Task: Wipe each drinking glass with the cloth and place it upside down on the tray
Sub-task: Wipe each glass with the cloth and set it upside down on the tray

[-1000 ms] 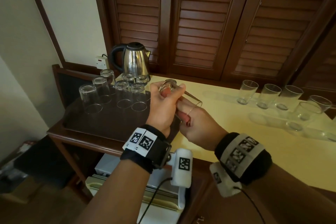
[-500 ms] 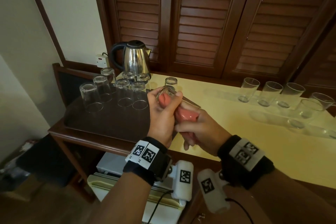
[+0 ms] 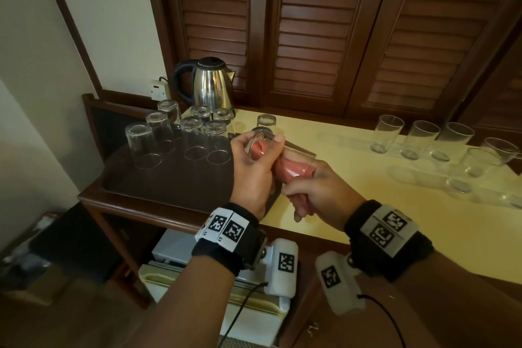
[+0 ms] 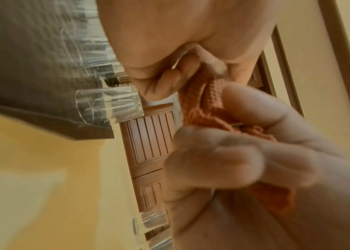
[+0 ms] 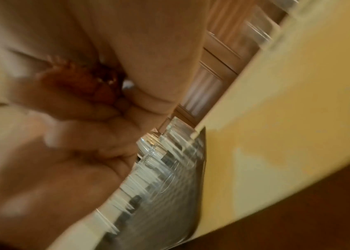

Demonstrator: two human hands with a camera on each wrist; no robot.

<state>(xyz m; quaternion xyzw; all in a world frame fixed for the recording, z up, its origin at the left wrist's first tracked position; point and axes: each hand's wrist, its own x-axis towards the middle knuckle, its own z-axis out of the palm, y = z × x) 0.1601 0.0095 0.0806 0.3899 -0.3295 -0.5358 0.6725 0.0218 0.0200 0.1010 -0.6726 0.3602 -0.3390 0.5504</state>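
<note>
While both hands work above the tray's right edge, a drinking glass is being wiped with a pink cloth.

Louvered wooden doors (image 3: 324, 31) back the yellow countertop (image 3: 367, 206); the dark tray (image 3: 169, 183) carries seven upturned glasses (image 3: 192, 141) before a steel kettle (image 3: 210, 83), an eighth (image 3: 266, 121) behind the hands, and upright glasses (image 3: 421, 138) stand well right. The left hand (image 3: 251, 175) wraps the tilted drinking glass (image 3: 261, 138); the right hand (image 3: 322, 192) curls round the cloth (image 3: 291, 169) stuffed inside it.
</note>
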